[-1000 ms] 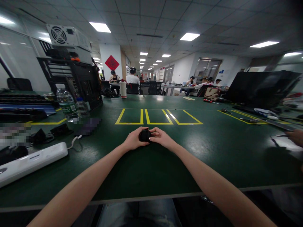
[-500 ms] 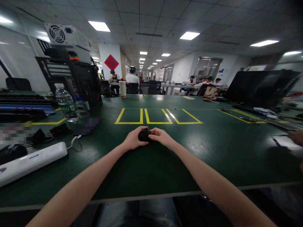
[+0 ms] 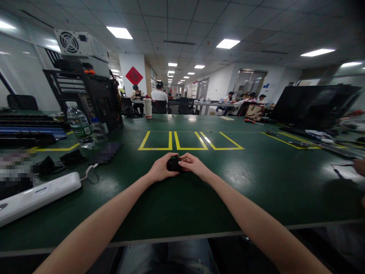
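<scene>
Both of my arms reach forward over the green table (image 3: 176, 198). A small black object (image 3: 173, 164) sits between my hands, just short of the yellow marked boxes (image 3: 189, 140). My left hand (image 3: 161, 169) curls around its left side, fingers closed over the top. My right hand (image 3: 193, 165) pinches its right side with bent fingers. What the object is I cannot make out.
A white power strip (image 3: 34, 196) with its cable lies at the left, beside water bottles (image 3: 80, 125) and a black computer chassis (image 3: 85, 95). A large dark panel (image 3: 313, 106) and hand tools lie at the right. Another person's hand (image 3: 359, 166) shows at the right edge. Seated people are far back.
My hands and the small black object have stayed in nearly the same spot; only slight finger shifts on the object. The other person's hand at the right edge has drawn back a little.
</scene>
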### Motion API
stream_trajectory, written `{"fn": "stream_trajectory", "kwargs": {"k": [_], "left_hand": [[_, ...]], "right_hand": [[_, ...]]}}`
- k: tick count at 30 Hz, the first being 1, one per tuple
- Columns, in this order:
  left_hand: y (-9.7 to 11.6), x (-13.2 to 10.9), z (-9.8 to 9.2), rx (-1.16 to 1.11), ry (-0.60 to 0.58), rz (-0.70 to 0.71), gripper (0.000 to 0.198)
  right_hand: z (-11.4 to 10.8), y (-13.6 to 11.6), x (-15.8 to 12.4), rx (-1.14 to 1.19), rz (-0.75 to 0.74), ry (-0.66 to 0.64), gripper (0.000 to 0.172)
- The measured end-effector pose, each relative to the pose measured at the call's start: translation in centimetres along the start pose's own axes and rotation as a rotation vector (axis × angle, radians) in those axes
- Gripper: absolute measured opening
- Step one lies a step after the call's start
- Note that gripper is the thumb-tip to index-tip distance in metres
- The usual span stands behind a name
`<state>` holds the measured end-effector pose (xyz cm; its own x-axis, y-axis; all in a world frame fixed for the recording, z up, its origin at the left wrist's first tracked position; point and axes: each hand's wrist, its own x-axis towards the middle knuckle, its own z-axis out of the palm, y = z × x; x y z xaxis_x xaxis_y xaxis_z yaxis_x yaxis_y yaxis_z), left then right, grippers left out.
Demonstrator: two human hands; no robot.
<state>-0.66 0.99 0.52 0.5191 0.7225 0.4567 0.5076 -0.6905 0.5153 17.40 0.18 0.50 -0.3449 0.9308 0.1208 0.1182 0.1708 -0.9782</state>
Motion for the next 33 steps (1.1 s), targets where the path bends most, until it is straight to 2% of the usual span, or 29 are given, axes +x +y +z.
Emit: {"fn": "stream_trajectory", "kwargs": {"k": [5, 9, 12, 17, 23, 29, 33], "left_hand": [[0.1, 0.0, -0.1, -0.002, -0.007, 0.007, 0.063], [0.1, -0.1, -0.1, 0.003, -0.008, 0.004, 0.062], [0.0, 0.0, -0.1, 0.01, -0.002, 0.016, 0.063], [-0.3, 0.0, 0.1, 0.013, 0.008, 0.035, 0.064], [-0.2, 0.0, 0.1, 0.0, 0.001, 0.021, 0.063], [0.0, -0.1, -0.1, -0.019, -0.002, 0.014, 0.062], [0.2, 0.0, -0.1, -0.021, 0.002, -0.001, 0.063]], "right_hand": [[0.0, -0.3, -0.1, -0.033, 0.046, 0.011, 0.031], [-0.3, -0.5, -0.3, -0.091, -0.066, -0.032, 0.033], [-0.3, -0.5, -0.4, -0.072, -0.084, -0.047, 0.035], [0.0, -0.2, -0.1, -0.056, -0.102, 0.036, 0.027], [0.2, -1.2, -0.4, -0.066, 0.023, 0.041, 0.031], [0.1, -1.0, -0.7, -0.059, -0.046, -0.005, 0.034], [0.2, -0.6, -0.4, 0.002, -0.037, 0.004, 0.028]]}}
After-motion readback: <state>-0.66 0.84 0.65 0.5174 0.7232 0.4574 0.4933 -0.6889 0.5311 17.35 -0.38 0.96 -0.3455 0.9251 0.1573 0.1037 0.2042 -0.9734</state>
